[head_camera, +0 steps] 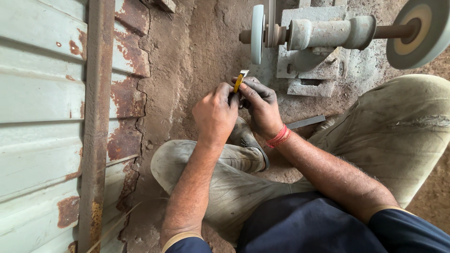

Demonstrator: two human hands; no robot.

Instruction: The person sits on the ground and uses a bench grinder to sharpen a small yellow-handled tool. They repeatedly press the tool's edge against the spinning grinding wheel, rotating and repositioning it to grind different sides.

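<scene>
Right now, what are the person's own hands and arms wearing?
Both forearms are bare and hairy. Dark navy sleeves with tan cuffs are pushed up near the elbows. The right hand has a red thread band at the wrist and dark grime on its fingers. The left hand wears nothing.
</scene>
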